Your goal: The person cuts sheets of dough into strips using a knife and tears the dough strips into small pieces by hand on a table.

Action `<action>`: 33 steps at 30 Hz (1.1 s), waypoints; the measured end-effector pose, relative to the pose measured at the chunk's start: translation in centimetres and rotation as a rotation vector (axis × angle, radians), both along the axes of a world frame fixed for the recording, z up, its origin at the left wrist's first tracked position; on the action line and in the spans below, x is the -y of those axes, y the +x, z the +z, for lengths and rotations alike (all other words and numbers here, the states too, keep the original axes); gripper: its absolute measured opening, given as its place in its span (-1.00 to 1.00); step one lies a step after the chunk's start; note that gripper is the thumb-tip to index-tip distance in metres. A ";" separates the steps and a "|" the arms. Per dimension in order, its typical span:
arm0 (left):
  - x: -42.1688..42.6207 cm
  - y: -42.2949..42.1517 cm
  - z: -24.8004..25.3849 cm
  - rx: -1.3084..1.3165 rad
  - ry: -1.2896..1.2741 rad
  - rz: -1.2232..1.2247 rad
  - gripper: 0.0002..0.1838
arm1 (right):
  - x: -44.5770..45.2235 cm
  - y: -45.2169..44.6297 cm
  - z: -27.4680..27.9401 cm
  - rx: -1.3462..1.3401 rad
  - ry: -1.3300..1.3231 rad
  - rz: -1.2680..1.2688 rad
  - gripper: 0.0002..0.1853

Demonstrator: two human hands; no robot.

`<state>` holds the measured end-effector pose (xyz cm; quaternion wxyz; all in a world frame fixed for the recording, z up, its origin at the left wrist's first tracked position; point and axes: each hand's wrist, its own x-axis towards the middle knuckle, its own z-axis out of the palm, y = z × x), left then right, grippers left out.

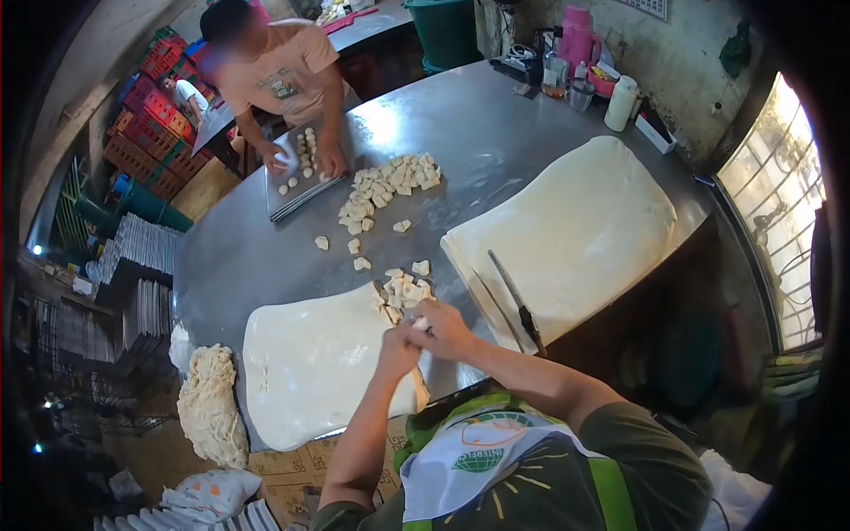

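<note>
My left hand (399, 350) and my right hand (444, 331) meet at the right edge of a thick dough slab (310, 363). Fingers of both are closed around a small pale piece of dough (421, 324) that shows between them. Just beyond them lies a small group of cut dough pieces (405, 290). Farther up the metal table (266, 257) is a larger heap of pieces (390, 181), with a few loose ones nearby. To the right rests a second, larger slab (567, 230), with a long dark-handled knife (513, 296) lying on its near left part.
A co-worker (283, 71) across the table handles dough balls on stacked trays (285, 205). Rough dough (211, 407) sits at the left edge. A pink thermos (577, 37), a white jug (622, 102) and bottles stand at the back right. Another person (188, 97) is farther back.
</note>
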<state>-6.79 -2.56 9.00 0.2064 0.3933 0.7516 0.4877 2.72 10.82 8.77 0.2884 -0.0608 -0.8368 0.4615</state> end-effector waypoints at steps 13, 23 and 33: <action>0.6 -10.8 -3.8 -0.286 -0.424 -0.153 -0.39 | -3.5 1.0 -5.6 0.715 -0.208 -0.110 0.09; -9.4 -18.1 -8.9 -0.248 -0.574 -0.349 -0.23 | -5.0 -13.3 -9.4 0.620 0.024 -0.270 0.04; -19.9 -19.8 1.9 0.078 0.433 -0.200 -0.33 | -21.9 -20.4 -0.4 -0.165 -0.049 -0.754 -0.01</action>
